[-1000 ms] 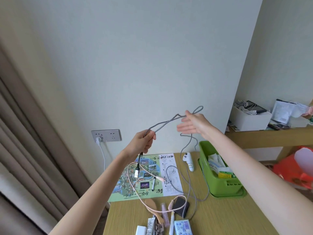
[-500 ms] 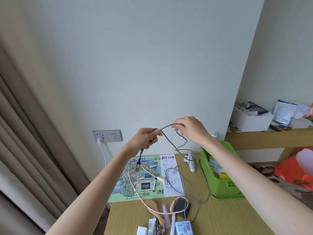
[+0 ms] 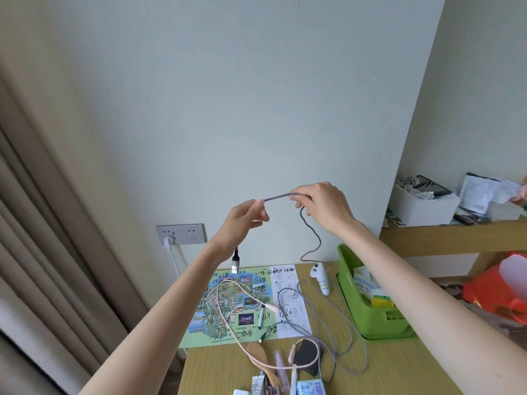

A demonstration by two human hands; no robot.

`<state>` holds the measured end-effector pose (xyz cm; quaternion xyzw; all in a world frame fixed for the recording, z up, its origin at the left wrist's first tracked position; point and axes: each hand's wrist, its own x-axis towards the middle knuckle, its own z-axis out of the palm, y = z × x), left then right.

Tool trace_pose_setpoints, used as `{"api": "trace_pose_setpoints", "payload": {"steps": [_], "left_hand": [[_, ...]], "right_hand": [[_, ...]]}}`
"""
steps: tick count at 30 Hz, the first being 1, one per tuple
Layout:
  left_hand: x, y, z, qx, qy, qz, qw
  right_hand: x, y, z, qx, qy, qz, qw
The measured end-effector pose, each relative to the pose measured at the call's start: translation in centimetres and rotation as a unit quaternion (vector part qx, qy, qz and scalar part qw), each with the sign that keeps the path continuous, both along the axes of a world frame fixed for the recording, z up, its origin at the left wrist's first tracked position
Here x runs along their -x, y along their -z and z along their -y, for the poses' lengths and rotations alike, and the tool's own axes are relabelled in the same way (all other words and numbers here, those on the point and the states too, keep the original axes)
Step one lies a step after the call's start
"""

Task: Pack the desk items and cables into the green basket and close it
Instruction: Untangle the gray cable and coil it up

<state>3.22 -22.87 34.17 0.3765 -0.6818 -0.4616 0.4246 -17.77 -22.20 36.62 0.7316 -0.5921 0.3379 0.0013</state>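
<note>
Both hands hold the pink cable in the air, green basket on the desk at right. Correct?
No. In the head view the left hand and right hand hold the grey braided cable in the air; the pink cable lies on the desk. The green basket is on the desk at right.

Of the person only two arms show: the left arm (image 3: 159, 317) and the right arm (image 3: 427, 295) are both bare along all the length in view, from the edge of the picture to the wrist. The left hand (image 3: 245, 215) and the right hand (image 3: 325, 206) are bare as well, wrists and fingers alike. The forearms are slim and smooth and narrow evenly toward the wrists; the nails are too small to make out.
</note>
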Motion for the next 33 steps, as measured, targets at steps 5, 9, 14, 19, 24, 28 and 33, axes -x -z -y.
{"api": "trace_pose_setpoints", "payload": {"steps": [5, 9, 14, 19, 24, 28, 33], "left_hand": [[0.2, -1.3, 0.8, -0.06, 0.035, -0.198, 0.978], [0.1, -2.8, 1.4, -0.132, 0.091, -0.37, 0.915], [-1.1, -4.8, 2.1, -0.143, 0.067, -0.468, 0.87], [-1.9, -4.6, 2.1, -0.088, -0.017, -0.302, 0.949], [-1.7, -4.3, 1.8, 0.004, -0.062, -0.097, 0.993], [-1.2, -4.8, 1.2, 0.026, -0.028, 0.031, 0.999], [-0.1, -5.7, -0.3, 0.021, 0.076, 0.095, 0.992]], "right_hand": [[0.0, 2.2, 0.4, -0.067, -0.022, 0.076, 0.995], [0.3, 4.2, 0.7, -0.102, -0.026, 0.08, 0.991], [1.7, 6.3, 1.2, -0.183, 0.007, 0.061, 0.981], [1.7, 5.4, 1.4, -0.14, -0.04, 0.167, 0.975], [0.1, 1.5, 1.3, -0.04, -0.105, 0.206, 0.972], [-0.9, -1.5, 0.6, -0.009, -0.141, 0.213, 0.967], [-1.8, -3.8, 0.0, 0.014, -0.144, 0.176, 0.974]]}}
